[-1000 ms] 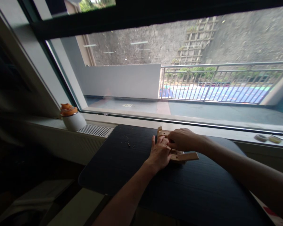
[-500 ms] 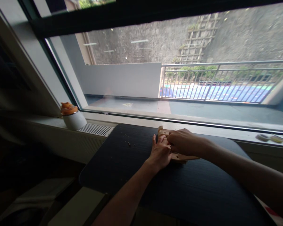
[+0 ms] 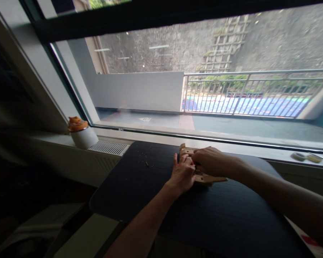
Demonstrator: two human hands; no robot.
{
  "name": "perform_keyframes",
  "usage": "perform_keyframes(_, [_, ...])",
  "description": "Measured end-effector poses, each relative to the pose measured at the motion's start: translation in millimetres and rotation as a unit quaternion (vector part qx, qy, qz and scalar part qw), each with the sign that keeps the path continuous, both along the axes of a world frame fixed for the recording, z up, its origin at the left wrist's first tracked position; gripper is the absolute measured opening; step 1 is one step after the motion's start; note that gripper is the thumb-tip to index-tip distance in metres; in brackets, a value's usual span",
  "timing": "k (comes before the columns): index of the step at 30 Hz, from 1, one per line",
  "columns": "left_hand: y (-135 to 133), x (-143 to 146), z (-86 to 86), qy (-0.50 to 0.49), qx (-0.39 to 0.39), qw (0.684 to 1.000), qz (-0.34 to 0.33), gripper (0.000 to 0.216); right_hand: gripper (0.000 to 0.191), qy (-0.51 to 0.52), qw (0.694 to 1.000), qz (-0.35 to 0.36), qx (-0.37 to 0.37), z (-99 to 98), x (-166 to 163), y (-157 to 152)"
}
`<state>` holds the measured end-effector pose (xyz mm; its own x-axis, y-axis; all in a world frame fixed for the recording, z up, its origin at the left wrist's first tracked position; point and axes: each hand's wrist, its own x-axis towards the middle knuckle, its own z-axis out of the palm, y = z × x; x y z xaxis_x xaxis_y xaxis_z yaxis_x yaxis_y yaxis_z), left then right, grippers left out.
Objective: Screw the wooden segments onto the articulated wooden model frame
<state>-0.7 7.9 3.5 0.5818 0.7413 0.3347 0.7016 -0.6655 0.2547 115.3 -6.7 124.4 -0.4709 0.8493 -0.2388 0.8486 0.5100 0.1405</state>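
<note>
A pale wooden assembly (image 3: pixel 204 178) with round holes lies near the far side of the dark table (image 3: pixel 140 186). My left hand (image 3: pixel 183 172) grips its left side, with the fingers bent over the wood. Above the assembly, my right hand (image 3: pixel 211 160) is closed in a fist-like pinch, its fingertips close to the left ones. Whatever is between those right fingers is hidden behind the hand. Left of the hands, small crumbs and a short thin piece (image 3: pixel 147 163) rest on the tabletop.
A white pot with an orange top (image 3: pixel 83 138) stands on the sill beside a vent grille (image 3: pixel 108 147). The window (image 3: pixel 140 91) rises behind the table. Small round items (image 3: pixel 298 156) lie on the sill at right.
My right hand has shifted very slightly and its wrist has turned a little. My left hand and the wooden assembly stay in place.
</note>
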Motion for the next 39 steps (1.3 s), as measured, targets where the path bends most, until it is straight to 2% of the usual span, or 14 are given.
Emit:
perform_keyframes(6, [1, -4, 3.8, 0.015, -0.002, 1.000, -0.021, 0.018, 0.020, -0.010, 0.999, -0.010, 0.036, -7.8, 4, 4])
perform_keyframes(11, [4, -8, 8.9, 0.048, -0.016, 0.997, -0.056, 0.036, 0.022, -0.015, 0.999, 0.001, 0.051, -7.0, 7, 2])
perform_keyframes(20, [1, -9, 12.0, 0.043, -0.021, 0.998, -0.051, 0.027, 0.020, -0.002, 0.999, -0.002, 0.048, -8.4, 9, 4])
perform_keyframes(30, [3, -6, 3.7, 0.026, 0.003, 0.999, -0.036, 0.024, 0.016, -0.007, 1.000, 0.009, 0.016, -1.4, 3, 1])
perform_keyframes(39, [2, -6, 4.2, 0.031, 0.002, 0.999, -0.029, 0.017, 0.015, 0.001, 1.000, 0.014, 0.014, -0.6, 0, 0])
